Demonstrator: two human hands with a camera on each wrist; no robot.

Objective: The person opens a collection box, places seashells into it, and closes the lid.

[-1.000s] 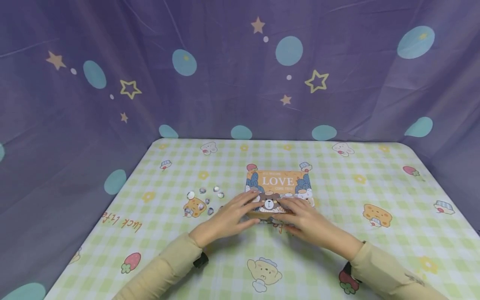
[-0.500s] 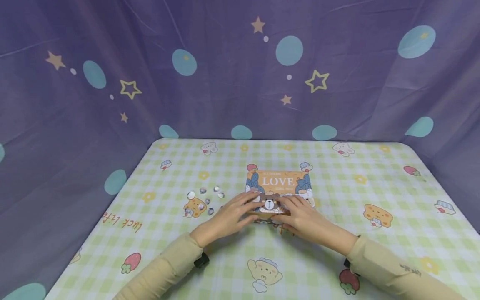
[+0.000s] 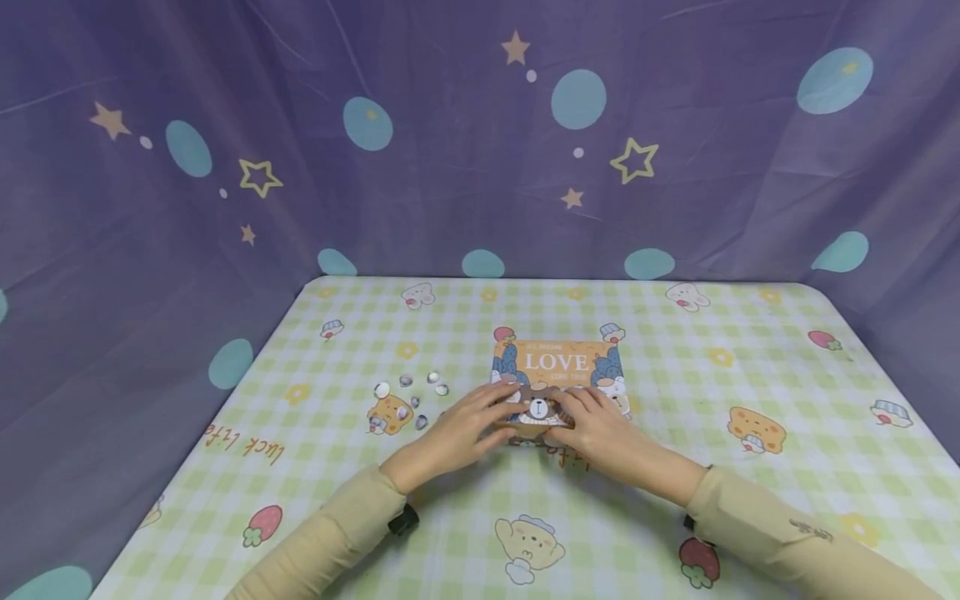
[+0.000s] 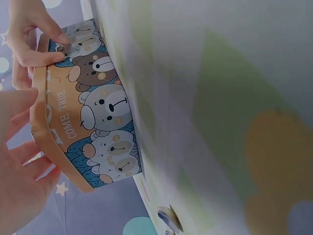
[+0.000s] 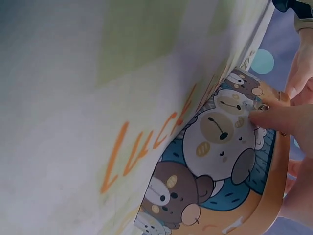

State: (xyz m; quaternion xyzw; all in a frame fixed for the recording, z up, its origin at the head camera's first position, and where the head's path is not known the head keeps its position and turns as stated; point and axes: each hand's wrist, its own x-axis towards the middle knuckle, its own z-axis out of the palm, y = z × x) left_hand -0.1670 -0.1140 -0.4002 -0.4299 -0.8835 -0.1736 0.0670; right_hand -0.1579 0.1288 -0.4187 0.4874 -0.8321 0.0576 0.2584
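An orange box (image 3: 557,363) printed with bears and "LOVE" sits on the table. A small metal clasp (image 4: 60,49) shows on its front edge. My right hand (image 3: 611,437) pinches at this clasp with thumb and a finger; the right wrist view has the thumb (image 5: 274,118) against the box front beside it. My left hand (image 3: 457,429) rests on the left part of the lid, its fingers fairly straight. The bear faces on the front panel (image 4: 105,105) appear in the left wrist view. What the box holds is hidden.
Several small shiny shell-like pieces (image 3: 422,422) lie scattered left of the box, near my left hand. A green-and-white checked cloth (image 3: 787,358) with cartoon prints covers the table. A purple curtain (image 3: 465,200) hangs behind and at the sides.
My right hand and forearm have shifted slightly left, with the fingers drawn closer to the middle of the box's front. The left hand and the box stay put.
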